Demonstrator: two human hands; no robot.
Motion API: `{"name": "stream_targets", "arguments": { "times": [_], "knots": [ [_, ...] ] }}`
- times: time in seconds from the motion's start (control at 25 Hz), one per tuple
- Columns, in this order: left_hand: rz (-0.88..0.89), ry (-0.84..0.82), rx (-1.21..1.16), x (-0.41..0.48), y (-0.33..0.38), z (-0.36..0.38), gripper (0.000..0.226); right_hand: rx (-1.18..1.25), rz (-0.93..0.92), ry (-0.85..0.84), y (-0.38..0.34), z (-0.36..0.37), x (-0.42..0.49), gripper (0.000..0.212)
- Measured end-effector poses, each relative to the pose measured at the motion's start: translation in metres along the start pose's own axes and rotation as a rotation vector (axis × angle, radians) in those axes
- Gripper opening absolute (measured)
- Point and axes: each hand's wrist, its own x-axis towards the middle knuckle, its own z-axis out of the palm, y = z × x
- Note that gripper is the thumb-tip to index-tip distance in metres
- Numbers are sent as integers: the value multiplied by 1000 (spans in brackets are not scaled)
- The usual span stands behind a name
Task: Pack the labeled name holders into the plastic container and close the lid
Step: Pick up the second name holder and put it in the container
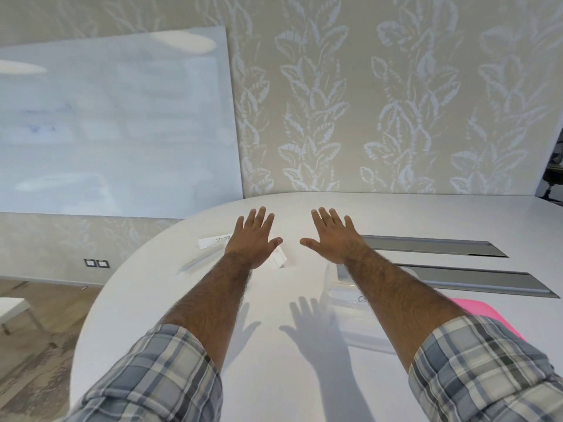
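Name holders (213, 240) (278, 261), two loose; splayed hands (253, 239) (333, 239), two

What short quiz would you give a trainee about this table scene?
1. True or false: the left hand grips a name holder.
2. What colour is the item beside the right sleeve? A pink, B green, C black.
3. Fill in: the right hand, fingers spread, is ____.
Key: 1 false; 2 A; 3 open.
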Motion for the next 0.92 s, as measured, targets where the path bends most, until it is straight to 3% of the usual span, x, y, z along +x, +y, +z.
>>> {"name": "stream_targets", "arguments": {
  "times": [0.56,0.92],
  "knots": [
    [-38,-83,3,-9,-246,17,63,-7,-1,22,-189,23,111,89],
    [6,-218,-118,9,-319,70,64,-41,49,-24,-255,61,151,89]
  ]
}}
